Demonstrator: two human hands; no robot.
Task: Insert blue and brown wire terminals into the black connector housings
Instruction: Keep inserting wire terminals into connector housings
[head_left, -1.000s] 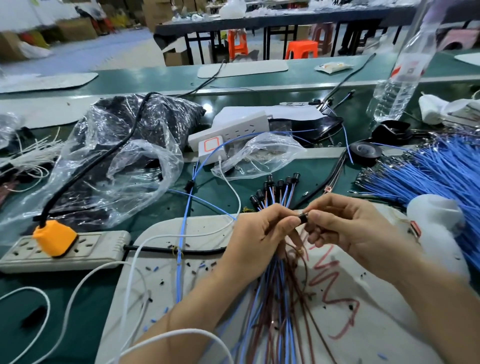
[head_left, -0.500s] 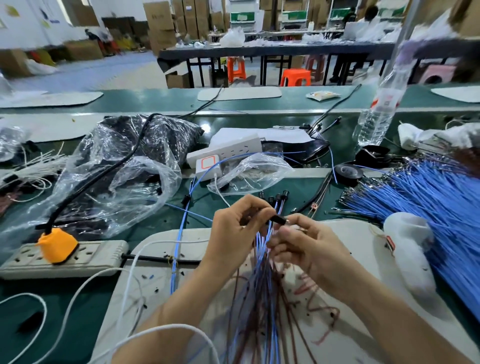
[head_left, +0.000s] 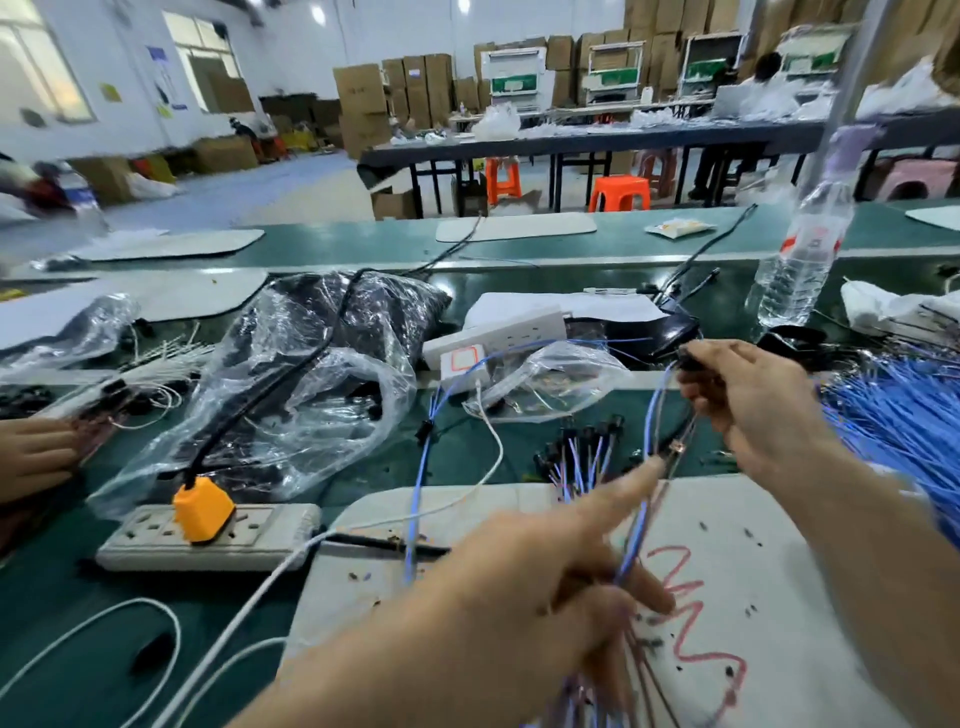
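1. Nearest the camera, the left hand (head_left: 545, 571) has its lower fingers curled round a bundle of blue and brown wires (head_left: 640, 519), and its forefinger sticks straight out towards the upper right.
2. The bundle hangs down past the hand over a white mat (head_left: 805, 545) marked with a red scribble (head_left: 691, 613). Small dark bits lie scattered on the mat.
3. To the left on the green bench, a grey power strip (head_left: 249, 540) carries an orange plug (head_left: 202, 512).
4. Just beyond the mat's far edge lies a fan of finished black connectors (head_left: 582, 441), each with its wires leading back towards the bundle.
5. Higher and to the right, the right hand (head_left: 758, 415) is raised above the bench and pinches a black connector housing (head_left: 688, 359) between thumb and fingertips. A blue wire drops from the housing to the left hand. Blur hides whether the terminals are seated.
6. A pile of loose blue wires (head_left: 904, 431) lies at the right edge, and another person's hand (head_left: 31, 457) rests at the left edge.
7. Farther back sit a crumpled clear plastic bag (head_left: 311, 395) and a water bottle (head_left: 802, 254).
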